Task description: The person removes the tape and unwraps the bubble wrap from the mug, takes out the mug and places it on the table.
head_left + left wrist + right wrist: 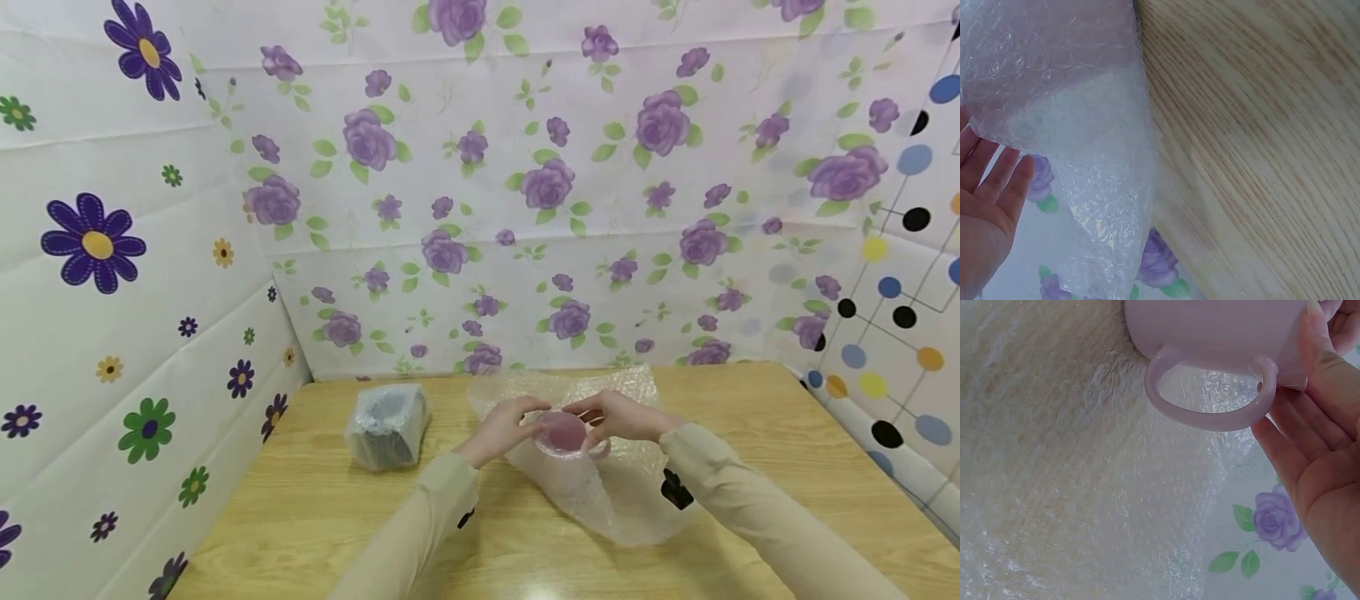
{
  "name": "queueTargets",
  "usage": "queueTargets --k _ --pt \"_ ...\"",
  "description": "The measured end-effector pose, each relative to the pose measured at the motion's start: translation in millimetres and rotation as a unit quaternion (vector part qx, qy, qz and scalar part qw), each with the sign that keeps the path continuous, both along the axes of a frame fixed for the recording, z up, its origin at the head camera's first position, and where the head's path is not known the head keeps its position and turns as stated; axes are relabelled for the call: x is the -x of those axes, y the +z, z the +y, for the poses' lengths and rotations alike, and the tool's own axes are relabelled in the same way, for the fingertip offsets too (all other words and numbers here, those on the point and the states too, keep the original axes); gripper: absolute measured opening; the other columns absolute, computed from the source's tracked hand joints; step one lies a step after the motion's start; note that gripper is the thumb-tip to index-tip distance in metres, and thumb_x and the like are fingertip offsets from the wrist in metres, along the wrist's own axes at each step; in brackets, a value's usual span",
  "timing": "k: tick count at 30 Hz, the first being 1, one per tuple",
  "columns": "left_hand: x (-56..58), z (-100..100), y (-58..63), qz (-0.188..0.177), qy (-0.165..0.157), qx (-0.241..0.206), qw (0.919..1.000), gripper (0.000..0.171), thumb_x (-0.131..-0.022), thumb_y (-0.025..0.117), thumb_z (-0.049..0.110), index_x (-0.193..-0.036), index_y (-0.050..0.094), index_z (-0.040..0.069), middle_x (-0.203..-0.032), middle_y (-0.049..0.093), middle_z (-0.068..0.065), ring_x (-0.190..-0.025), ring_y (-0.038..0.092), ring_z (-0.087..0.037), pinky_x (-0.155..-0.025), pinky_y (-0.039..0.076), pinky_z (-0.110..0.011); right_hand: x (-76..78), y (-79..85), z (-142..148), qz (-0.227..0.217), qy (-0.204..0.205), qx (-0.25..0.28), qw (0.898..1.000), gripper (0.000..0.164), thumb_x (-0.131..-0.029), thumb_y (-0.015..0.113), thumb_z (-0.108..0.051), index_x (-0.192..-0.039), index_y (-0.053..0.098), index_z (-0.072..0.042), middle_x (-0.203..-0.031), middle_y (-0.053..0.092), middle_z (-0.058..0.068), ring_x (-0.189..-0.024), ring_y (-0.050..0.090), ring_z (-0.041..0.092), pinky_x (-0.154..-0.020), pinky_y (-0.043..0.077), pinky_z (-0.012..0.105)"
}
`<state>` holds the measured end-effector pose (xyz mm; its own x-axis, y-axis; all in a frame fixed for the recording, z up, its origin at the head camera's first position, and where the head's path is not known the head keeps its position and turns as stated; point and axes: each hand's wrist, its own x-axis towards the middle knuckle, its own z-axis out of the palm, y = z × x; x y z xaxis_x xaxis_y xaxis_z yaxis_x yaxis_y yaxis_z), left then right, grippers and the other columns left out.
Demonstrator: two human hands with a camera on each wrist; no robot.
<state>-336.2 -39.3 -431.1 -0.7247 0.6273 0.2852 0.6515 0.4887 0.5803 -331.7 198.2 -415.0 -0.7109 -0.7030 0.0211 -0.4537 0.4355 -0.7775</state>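
A pink mug (pixel 564 431) stands upright on a spread sheet of bubble wrap (pixel 637 504), between both hands. My right hand (pixel 617 417) grips it near the rim on the handle side, thumb on the near wall and fingers reaching behind. In the right wrist view the handle (pixel 1210 422) and bare pink wall show, with no wrap over them. At the mug's left side, my left hand (pixel 501 427) holds a flap of the wrap against the wall. Through that clear flap (pixel 1085 137) the pink shows in the left wrist view; the left thumb is hidden there.
To the left on the wooden table (pixel 300 517) sits a boxy bundle (pixel 386 427) covered in bubble wrap, something dark inside. Flower-printed sheets (pixel 480 208) hang behind the table and to the left; a dotted one (pixel 892 333) hangs at the right.
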Motion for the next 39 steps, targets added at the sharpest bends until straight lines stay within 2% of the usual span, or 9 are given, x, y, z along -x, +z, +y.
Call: queueTargets --k 10,19,23,29,33,36,39 --pt "-0.9 -1.0 -0.4 0.047 0.005 -0.020 0.9987 0.030 -0.084 0.066 0.014 -0.110 0.062 -0.001 -0.108 0.060 -0.010 -0.101 0.054 -0.022 -0.087 0.040 -0.031 1.3 -2.8 0.1 0.009 -0.003 0.000 1.000 0.059 -0.074 0.073 -0.009 -0.125 0.048 0.007 -0.122 0.051 0.019 -0.107 0.051 0.032 -0.083 0.045 0.034" --pt "-1.8 -11.3 -0.3 0.072 0.009 -0.048 0.9962 0.027 -0.079 0.071 0.011 -0.104 0.065 0.003 -0.095 0.062 -0.007 -0.089 0.055 -0.016 -0.081 0.043 -0.028 0.9 -2.2 -0.5 0.011 0.005 0.007 1.000 0.058 -0.074 0.073 -0.007 -0.124 0.049 0.008 -0.124 0.050 0.020 -0.109 0.049 0.034 -0.087 0.042 0.037" --pt "-4.4 -19.0 3.0 0.060 0.003 -0.060 0.9964 0.028 -0.079 0.071 0.010 -0.105 0.064 0.002 -0.094 0.062 -0.006 -0.086 0.055 -0.014 -0.078 0.045 -0.033 0.7 -2.0 -0.2 0.008 0.003 0.009 1.000 0.059 -0.073 0.073 -0.006 -0.125 0.048 0.008 -0.124 0.049 0.020 -0.109 0.049 0.034 -0.087 0.042 0.038" --pt "-9.9 -36.6 5.2 0.016 -0.017 -0.077 0.9967 0.030 -0.081 0.069 0.010 -0.108 0.062 0.000 -0.082 0.059 -0.001 -0.084 0.056 -0.014 -0.075 0.046 -0.042 0.4 -2.3 -1.2 0.006 -0.001 0.005 1.000 0.059 -0.074 0.073 -0.007 -0.125 0.048 0.007 -0.124 0.049 0.019 -0.108 0.050 0.033 -0.086 0.043 0.039" --pt "-14.4 -49.9 4.4 -0.012 -0.020 -0.084 0.9962 0.027 -0.086 0.063 0.020 -0.107 0.063 0.003 -0.081 0.059 0.005 -0.081 0.057 -0.011 -0.072 0.047 -0.037 0.7 -3.3 -0.7 0.003 -0.005 0.007 1.000 0.059 -0.074 0.073 -0.006 -0.126 0.048 0.007 -0.123 0.050 0.019 -0.107 0.051 0.033 -0.085 0.044 0.037" --pt "-17.0 -57.4 3.6 -0.024 -0.013 -0.089 0.9957 0.024 -0.092 0.054 0.025 -0.104 0.065 0.007 -0.081 0.061 0.003 -0.077 0.058 -0.010 -0.071 0.048 -0.032 0.9 -3.1 -0.2 0.009 -0.006 0.008 1.000 0.059 -0.073 0.073 -0.007 -0.125 0.048 0.008 -0.123 0.050 0.019 -0.107 0.050 0.035 -0.085 0.044 0.038" --pt "-19.0 -61.3 3.7 -0.026 -0.006 -0.097 0.9950 0.025 -0.096 0.047 0.024 -0.099 0.066 0.007 -0.076 0.061 -0.001 -0.072 0.058 -0.012 -0.068 0.047 -0.029 0.3 -2.5 0.4 0.013 -0.006 0.010 1.000 0.059 -0.073 0.073 -0.007 -0.125 0.049 0.008 -0.123 0.050 0.019 -0.107 0.050 0.035 -0.086 0.043 0.039"
